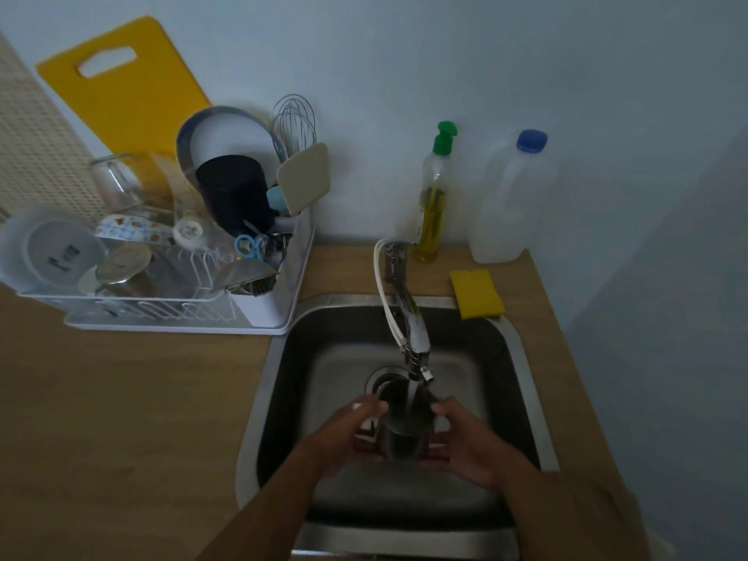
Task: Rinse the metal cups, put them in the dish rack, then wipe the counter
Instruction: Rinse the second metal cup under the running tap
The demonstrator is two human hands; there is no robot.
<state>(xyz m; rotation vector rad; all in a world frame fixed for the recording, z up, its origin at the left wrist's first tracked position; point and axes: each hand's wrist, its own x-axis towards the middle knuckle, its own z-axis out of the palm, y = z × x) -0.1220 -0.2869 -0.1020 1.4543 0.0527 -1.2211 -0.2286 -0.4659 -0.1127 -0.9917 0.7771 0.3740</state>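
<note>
A metal cup [404,425] stands upright over the steel sink [279,370], right under the tap [409,317], and water runs into its mouth. My left hand [350,435] grips its left side and my right hand [461,439] grips its right side. To the left on the counter stands the white dish rack [263,313], full of dishes, with another metal cup [123,269] lying on its side near its front.
A yellow sponge [477,293] lies at the sink's back right corner. A soap bottle [435,196] and a clear jug [510,200] stand against the wall. A yellow cutting board [121,95] leans behind the rack. The wooden counter [121,419] stretches left of the sink.
</note>
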